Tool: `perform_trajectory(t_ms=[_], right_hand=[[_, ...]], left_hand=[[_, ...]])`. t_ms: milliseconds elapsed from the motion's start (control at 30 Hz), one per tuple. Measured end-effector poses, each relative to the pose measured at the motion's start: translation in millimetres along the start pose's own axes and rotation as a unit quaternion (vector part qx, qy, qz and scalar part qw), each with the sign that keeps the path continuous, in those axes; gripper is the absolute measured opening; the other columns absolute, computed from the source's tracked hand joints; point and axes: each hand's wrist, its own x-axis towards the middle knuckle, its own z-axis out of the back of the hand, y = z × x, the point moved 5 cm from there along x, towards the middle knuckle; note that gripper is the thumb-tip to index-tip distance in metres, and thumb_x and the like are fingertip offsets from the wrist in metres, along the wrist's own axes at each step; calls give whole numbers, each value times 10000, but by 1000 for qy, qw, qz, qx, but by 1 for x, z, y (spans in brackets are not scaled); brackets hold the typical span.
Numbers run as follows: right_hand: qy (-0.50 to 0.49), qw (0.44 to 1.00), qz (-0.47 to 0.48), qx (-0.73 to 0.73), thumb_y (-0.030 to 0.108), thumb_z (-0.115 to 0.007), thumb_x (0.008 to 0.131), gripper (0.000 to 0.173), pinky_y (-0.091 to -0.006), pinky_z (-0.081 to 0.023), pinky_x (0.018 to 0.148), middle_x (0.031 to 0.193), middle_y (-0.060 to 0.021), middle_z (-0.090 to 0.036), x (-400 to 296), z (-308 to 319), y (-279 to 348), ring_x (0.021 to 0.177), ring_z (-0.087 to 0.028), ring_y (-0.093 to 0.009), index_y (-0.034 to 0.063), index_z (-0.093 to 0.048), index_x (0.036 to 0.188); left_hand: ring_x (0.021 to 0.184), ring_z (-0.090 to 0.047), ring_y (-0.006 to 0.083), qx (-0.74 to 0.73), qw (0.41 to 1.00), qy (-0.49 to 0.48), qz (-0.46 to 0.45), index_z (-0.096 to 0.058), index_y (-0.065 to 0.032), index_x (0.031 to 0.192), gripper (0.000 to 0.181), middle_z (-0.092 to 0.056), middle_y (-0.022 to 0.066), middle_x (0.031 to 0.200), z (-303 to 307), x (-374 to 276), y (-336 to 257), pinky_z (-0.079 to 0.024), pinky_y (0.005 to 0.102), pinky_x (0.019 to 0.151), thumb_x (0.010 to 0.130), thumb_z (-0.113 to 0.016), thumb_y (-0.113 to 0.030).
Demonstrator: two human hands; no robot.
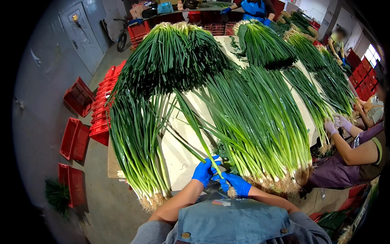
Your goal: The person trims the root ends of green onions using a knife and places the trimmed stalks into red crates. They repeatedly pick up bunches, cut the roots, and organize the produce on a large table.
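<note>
My left hand [204,171], in a blue glove, is closed around a leaf and the stalk of a single green onion [198,134], just above the table's near edge. My right hand [237,184], gloved in blue too, grips the same onion lower down, near its root tuft. The onion's long leaves reach away across the pale tabletop [179,152]. To the right of my hands lies a wide pile of green onions [262,128], roots towards me. A narrower pile of green onions [134,143] lies on the left, its roots hanging at the table's edge.
Large heaps of green onions [179,55] cover the far side. Red plastic crates [74,140] stand on the floor at left. A co-worker's gloved hands [335,123] handle onions at right; other people work further back, one at the far table [253,9].
</note>
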Motion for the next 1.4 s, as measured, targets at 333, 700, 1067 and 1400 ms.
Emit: perform_trajectory(t_ms=[333,700,1067,1400], right_hand=[[-152,937,107,-297,370,-533,896,375,-240,-408,510,715,-40,-551,11,6,8,562,-499,-114,-2,-561,940],[-72,958,124,-249,194,-609,846,365,-282,-432,839,1024,-80,-581,17,-1,7,947,-532,-136,-9,-528,1139],[-35,962,16,-269,151,-607,819,379,-226,-426,590,880,-50,-600,-43,12,29,641,-514,-92,2,-539,1161],[-109,909,-2,-402,176,-611,832,368,-218,-431,624,831,-32,-602,-79,18,23,673,-522,-92,28,-530,1159]], left_hand=[[703,-585,183,370,918,-46,133,-613,-13,953,199,-624,96,786,35,-14,48,-461,305,607,833,-495,-120],[762,-596,178,785,598,164,11,-618,-45,1028,391,-637,127,892,4,-12,41,-477,318,719,857,-522,-384],[656,-549,95,357,872,-162,-291,-595,-63,948,180,-622,41,846,40,3,-100,-445,237,516,842,-606,-208],[552,-570,161,270,943,-168,-100,-381,-26,1285,614,-621,124,989,15,30,-107,-408,264,454,789,-665,-250]])
